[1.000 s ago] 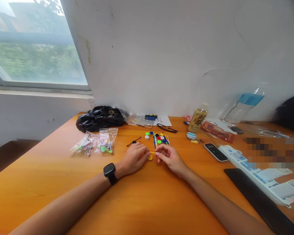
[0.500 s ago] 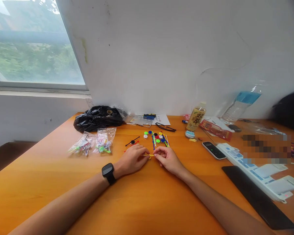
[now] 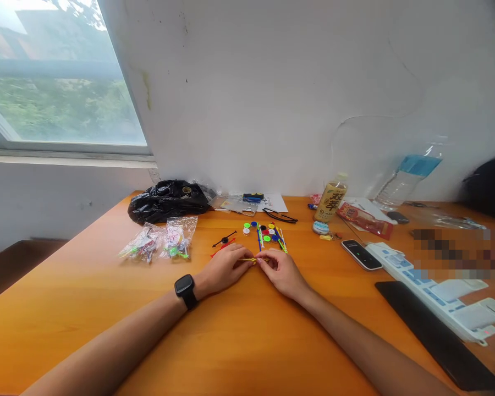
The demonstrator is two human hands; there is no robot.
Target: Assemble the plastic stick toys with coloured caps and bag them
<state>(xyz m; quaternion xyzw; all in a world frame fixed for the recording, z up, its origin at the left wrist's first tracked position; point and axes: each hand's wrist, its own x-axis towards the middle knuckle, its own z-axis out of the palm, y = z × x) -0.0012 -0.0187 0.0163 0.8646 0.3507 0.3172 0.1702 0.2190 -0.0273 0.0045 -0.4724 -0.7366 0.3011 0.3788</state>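
Observation:
A thin yellow plastic arrow [image 3: 253, 260] with a small ring at its middle spans the gap between my hands, low over the table. My left hand [image 3: 226, 269], with a black watch on its wrist, pinches one end between thumb and fingers. At the ring, the fingertips of my right hand [image 3: 284, 270] close on the other side; part of the arrow is hidden there. Beyond my left hand lie a black arrow with a round hub [image 3: 225, 240] and a red arrow [image 3: 218, 251]. Coloured round discs [image 3: 266, 238] and thin plastic sticks [image 3: 260, 237] lie just past my fingertips.
Two clear bags of plastic parts [image 3: 177, 239] lie at left, before a black plastic bag [image 3: 169, 201]. Glasses [image 3: 280, 216] rest at the back. To the right are a drink bottle [image 3: 332, 198], a white device [image 3: 361, 254], a power strip [image 3: 424, 291] and a black pad [image 3: 433, 335].
My right fingers have shifted slightly left, closer to the left fingertips, onto the arrow's middle ring. The arrow has turned a little in my grip. The whole view has moved slightly.

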